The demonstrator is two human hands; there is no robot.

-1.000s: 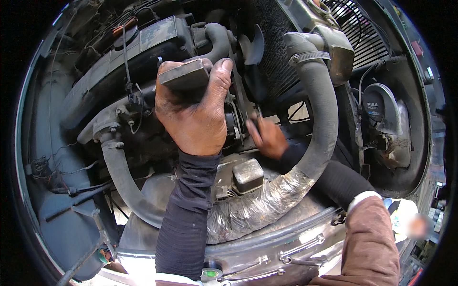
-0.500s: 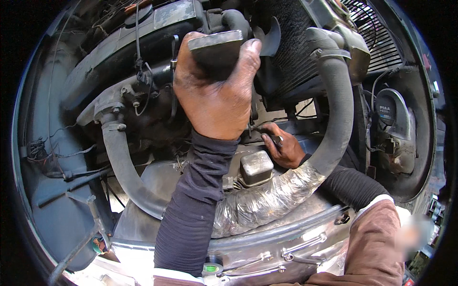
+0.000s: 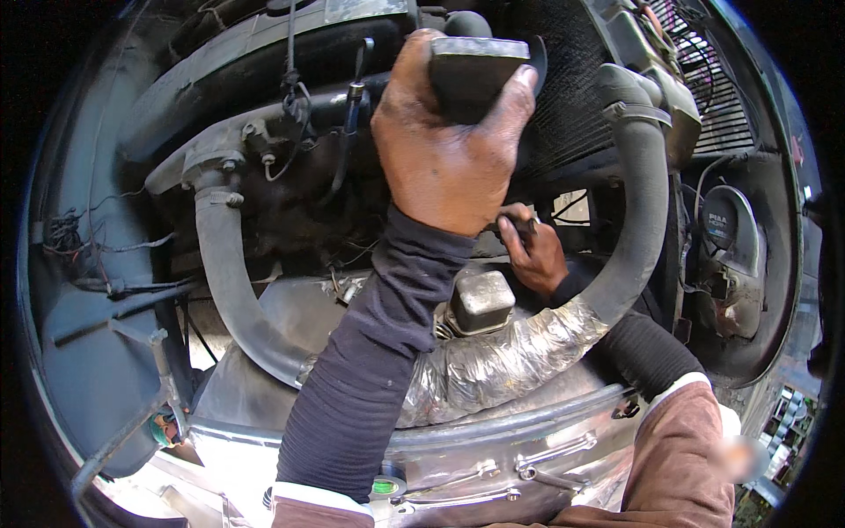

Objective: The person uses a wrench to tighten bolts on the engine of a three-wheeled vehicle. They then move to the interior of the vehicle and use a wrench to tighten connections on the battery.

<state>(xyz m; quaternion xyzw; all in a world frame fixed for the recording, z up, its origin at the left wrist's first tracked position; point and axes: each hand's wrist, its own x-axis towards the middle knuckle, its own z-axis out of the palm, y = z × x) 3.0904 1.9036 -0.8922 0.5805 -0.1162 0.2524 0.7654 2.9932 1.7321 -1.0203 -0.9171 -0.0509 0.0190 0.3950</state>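
My left hand (image 3: 444, 172) is closed round a dark rectangular block (image 3: 480, 75) with a pale, worn metal edge, held high over the engine bay. Lower and to the right, my right hand (image 3: 539, 255) grips a short dark rod-like piece (image 3: 528, 227); its exact kind is hidden by the fingers. Just left of the right hand is a small worn metal box (image 3: 482, 301). A thick grey hose (image 3: 641, 185) curves round the right forearm, its lower stretch wrapped in silvery film (image 3: 506, 361).
Several wrenches (image 3: 559, 451) and a roll of tape (image 3: 385, 486) lie on the front ledge. Another grey hose (image 3: 224, 264) runs down on the left. A radiator core (image 3: 572, 114) stands at the back right, with a round horn (image 3: 729, 220) beyond it. Thin wires (image 3: 66, 239) hang at the left.
My left hand has moved right with the block, relative to the engine. The right hand keeps its hold on the rod-like piece near the metal box. The whole view has shifted a little.
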